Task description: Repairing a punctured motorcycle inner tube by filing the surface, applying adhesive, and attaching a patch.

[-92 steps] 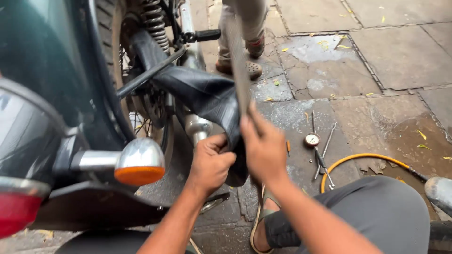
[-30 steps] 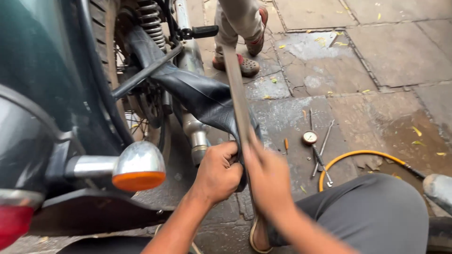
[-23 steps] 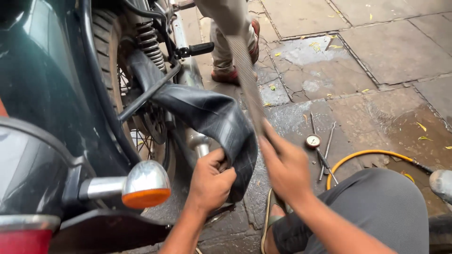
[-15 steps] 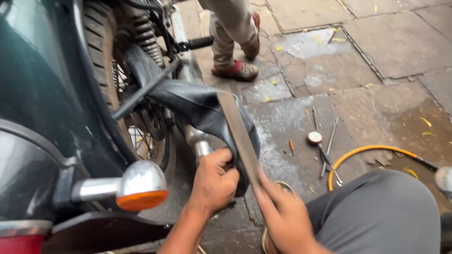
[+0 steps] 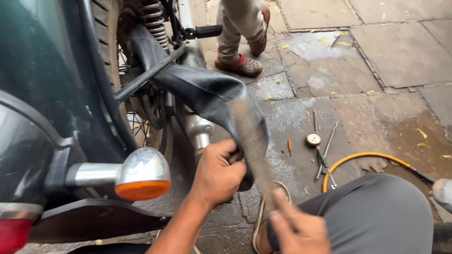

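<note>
A view from above of a person crouched beside the rear of a dark green motorcycle (image 5: 42,80). The left hand (image 5: 219,171) is closed in a fist around a fold of black rubber inner tube (image 5: 202,91), which loops out from behind the rear wheel (image 5: 106,42) and hangs in front of the chrome exhaust pipe (image 5: 197,134). The right hand (image 5: 299,230), low in the picture and blurred, grips the lower end of a long flat rasp (image 5: 252,138); its fingers look curled round the tool with the forefinger stretched along it, though the blur makes the grip hard to judge. The rasp lies against the tube just beside the left hand, its toothed face smeared by motion.

An orange turn signal on a chrome stalk (image 5: 139,174) juts out in the foreground, and a red tail light (image 5: 14,233) is cut off at the bottom left corner. A coil shock absorber (image 5: 153,16) and wheel spokes sit behind the tube. The person's grey trouser knee (image 5: 372,216) fills the lower right, partly covering a sandal (image 5: 263,216).

On the stone paving (image 5: 391,51) lie a round pressure gauge (image 5: 313,139), thin metal tools (image 5: 325,155) and a yellow air hose (image 5: 367,157), whose end is out of view. Another person's legs and shoes (image 5: 245,37) stand at the top, cut off above the knee.
</note>
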